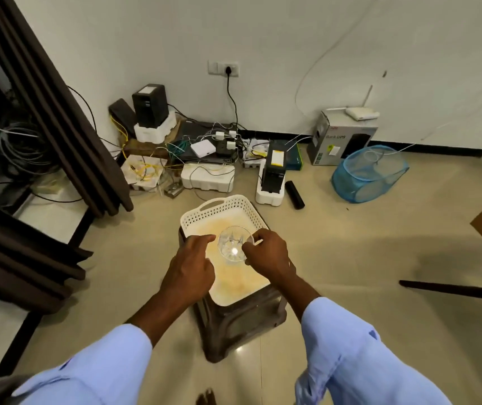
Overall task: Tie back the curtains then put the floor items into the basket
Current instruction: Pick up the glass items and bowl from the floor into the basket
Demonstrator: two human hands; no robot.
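Note:
A white perforated basket (pixel 204 213) rests on a dark brown stool (pixel 233 325) in the middle of the floor. Over the basket's inside is a clear drinking glass (pixel 233 239), upright with its mouth toward me. My right hand (pixel 267 255) pinches the glass at its right rim. My left hand (pixel 190 267) hovers just left of the glass with the index finger stretched toward it, apart from the glass. Dark brown curtains (pixel 47 112) hang at the left, one bunch slanting across the window frame, another (pixel 20 258) lower down.
Against the far wall lies a tangle of cables, power adapters, black boxes and foam blocks (pixel 207 176). A black cylinder (pixel 294 190) lies on the floor, a blue mesh basket (pixel 368 173) on its side at right, a cardboard box (pixel 342 141) behind it. A dark rod (pixel 452 289) lies at right.

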